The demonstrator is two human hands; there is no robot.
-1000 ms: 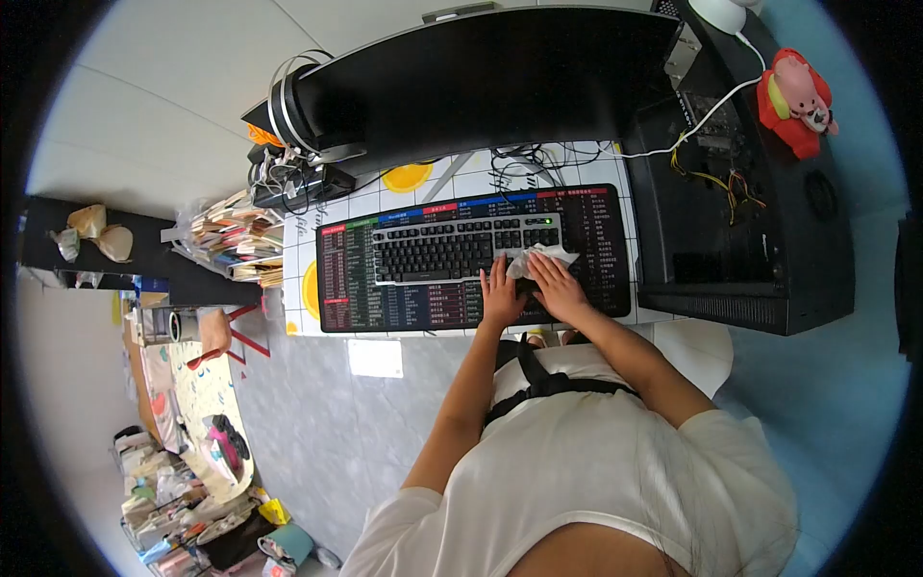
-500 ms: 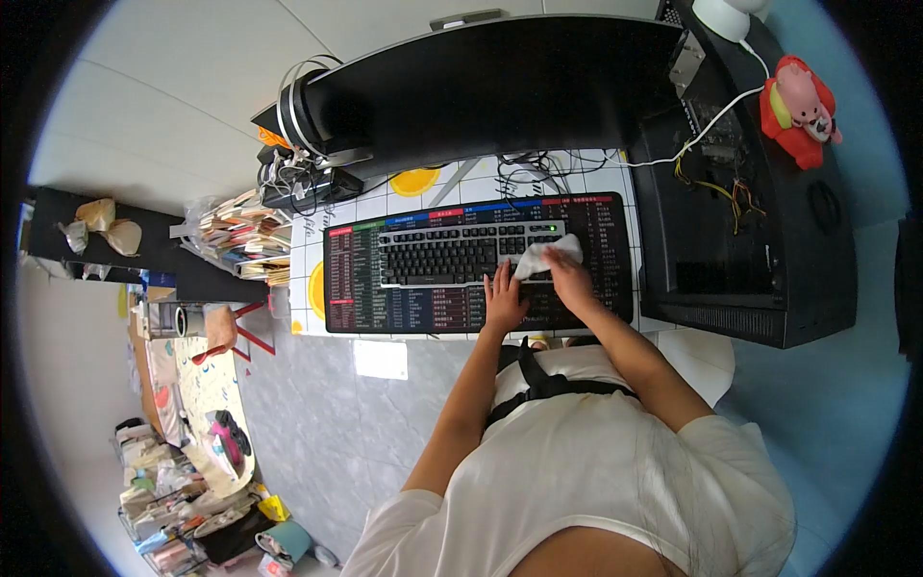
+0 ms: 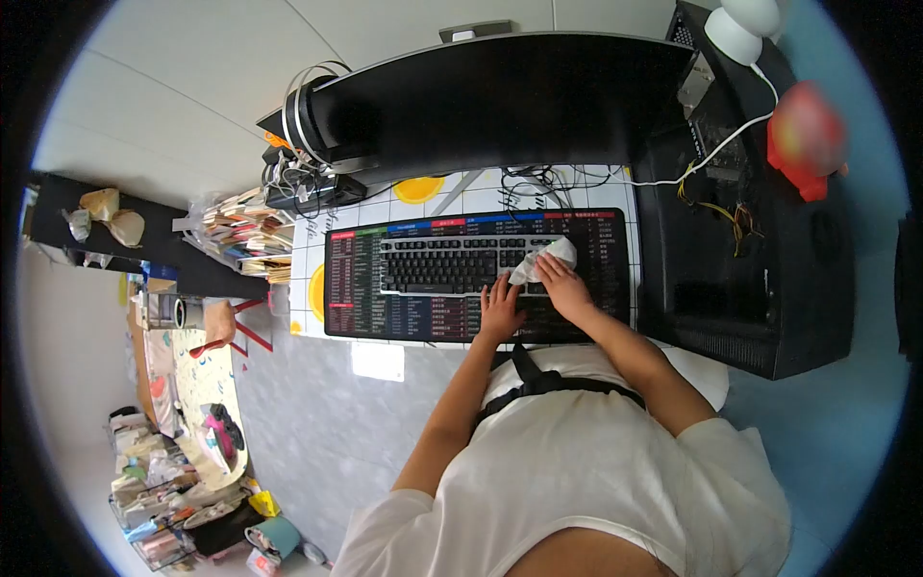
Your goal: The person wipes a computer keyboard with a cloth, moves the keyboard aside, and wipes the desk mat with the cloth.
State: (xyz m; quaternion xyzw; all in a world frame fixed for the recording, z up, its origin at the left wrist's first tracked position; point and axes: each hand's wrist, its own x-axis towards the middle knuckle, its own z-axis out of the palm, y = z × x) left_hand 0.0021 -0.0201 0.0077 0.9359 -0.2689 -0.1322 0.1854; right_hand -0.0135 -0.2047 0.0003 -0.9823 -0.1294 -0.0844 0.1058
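A black keyboard (image 3: pixel 437 266) with a silver-grey frame lies on a large dark desk mat (image 3: pixel 409 317) printed with coloured text blocks. Over its right-hand keys is a crumpled white cloth (image 3: pixel 561 252), either fabric or tissue. My right hand (image 3: pixel 565 290) presses down on the cloth, fingers pointing up and to the left. It hides part of the number keys. Beside it, my left hand (image 3: pixel 500 310) rests on the mat with fingers spread, its fingertips at the keyboard's lower edge.
Behind the mat stands a wide black monitor (image 3: pixel 500 106), with tangled cables (image 3: pixel 538 188) beneath it. An open black computer case (image 3: pixel 740 288) borders the right side. Headphones (image 3: pixel 306 115) hang at the monitor's left end, near stacked papers (image 3: pixel 255 231).
My right hand has shifted slightly left, its fingers now flatter over the cloth. My left hand stays at the keyboard's lower edge. The whole view has tilted a little.
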